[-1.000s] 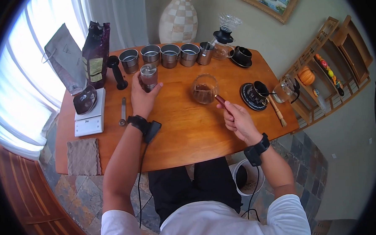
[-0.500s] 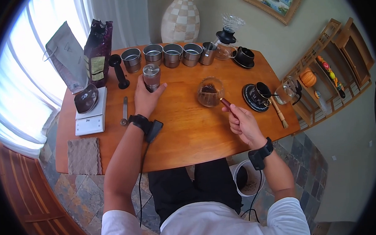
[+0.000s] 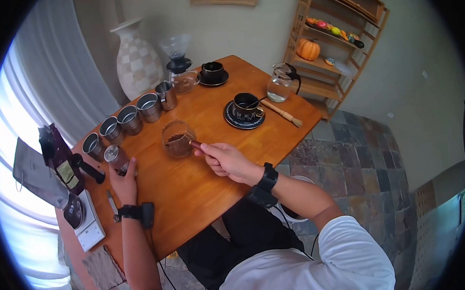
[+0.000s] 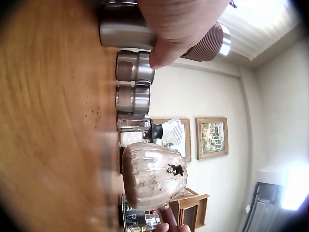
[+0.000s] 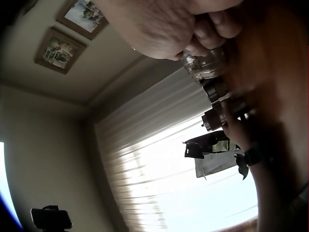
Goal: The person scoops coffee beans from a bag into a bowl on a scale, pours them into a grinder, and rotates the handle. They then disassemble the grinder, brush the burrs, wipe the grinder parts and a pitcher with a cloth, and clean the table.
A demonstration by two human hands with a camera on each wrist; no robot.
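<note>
A round pot [image 3: 178, 139] of clear glass is seen, with ridges down its side and dark brown bits [image 4: 177, 170] inside. Its handle [image 3: 195, 144] is smooth, red-brown and shaped like a stick. The grinder [image 3: 118, 160] is shaped like a tube, with shiny metal at its ends and a brown part with fine ridges.

The pot is held over the wooden table [image 3: 178, 209], near its middle; whether the wood is touched cannot be told. The handle is pointed to the right and a little toward the person. The grinder is set upright, its long side up and down, near the row of metal cups [image 3: 129, 121].

The handle is gripped by the right hand [image 3: 226, 161], with its fingers curled. The grinder is gripped by the left hand [image 3: 124, 186]. Both arms are stretched forward.
</note>
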